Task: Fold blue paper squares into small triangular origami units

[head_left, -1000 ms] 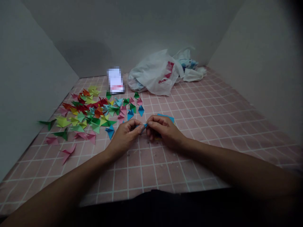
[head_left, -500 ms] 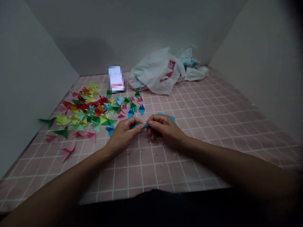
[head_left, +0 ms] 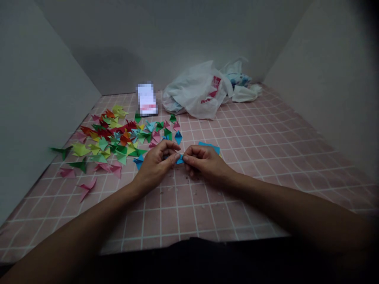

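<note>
Between my two hands is a small folded piece of blue paper (head_left: 180, 159), mostly covered by fingers. My left hand (head_left: 158, 162) pinches its left end with thumb and forefinger. On the other end, the thumb and bent fingers of my right hand (head_left: 205, 161) are closed. Just behind the right hand lies a flat stack of blue paper (head_left: 209, 147), partly hidden by the knuckles. A blue folded paper piece (head_left: 138, 161) rests beside my left wrist, and another blue folded piece (head_left: 178, 137) lies beyond the fingertips.
Many-coloured folded paper cranes (head_left: 117, 138) are heaped on the left of the pink checked tablecloth (head_left: 266, 157). A lit phone (head_left: 147, 98) stands at the back. Right of it sit a white plastic bag (head_left: 195, 92) and a crumpled wrapper (head_left: 245, 94). Pale walls enclose three sides.
The fingertips have drawn slightly apart, and more of the blue paper shows between them. My left fingers have lifted a little. The view has shifted slightly.
</note>
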A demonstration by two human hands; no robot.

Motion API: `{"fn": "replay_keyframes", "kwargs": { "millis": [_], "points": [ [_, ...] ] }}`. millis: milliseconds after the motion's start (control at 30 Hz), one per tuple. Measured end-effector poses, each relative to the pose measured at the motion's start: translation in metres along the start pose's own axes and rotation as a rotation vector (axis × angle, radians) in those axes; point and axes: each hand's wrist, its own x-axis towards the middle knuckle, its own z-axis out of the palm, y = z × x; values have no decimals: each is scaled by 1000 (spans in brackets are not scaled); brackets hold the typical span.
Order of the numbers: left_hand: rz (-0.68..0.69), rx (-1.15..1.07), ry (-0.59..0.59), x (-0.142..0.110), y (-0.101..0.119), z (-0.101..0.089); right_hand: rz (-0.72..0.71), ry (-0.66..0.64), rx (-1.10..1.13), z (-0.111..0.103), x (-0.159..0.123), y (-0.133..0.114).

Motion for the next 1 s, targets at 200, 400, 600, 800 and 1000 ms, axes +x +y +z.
{"fn": "replay_keyframes", "kwargs": {
  "millis": [200, 400, 600, 800, 1000],
  "points": [
    [-114, -173, 22, 0, -4, 3, -43, 133, 41, 1, -1, -1],
    [-204, -170, -34, -4, -6, 9, -103, 114, 36, 3, -3, 0],
    [-194, -158, 6, -5, -4, 8, -42, 78, 69, 5, -2, 4],
    [-194, -105, -12, -3, -1, 5, -32, 6, 54, 3, -3, 6],
    [-190, -43, -64, -3, 1, 4, -57, 44, 21, 1, 0, 7]
  ]
}}
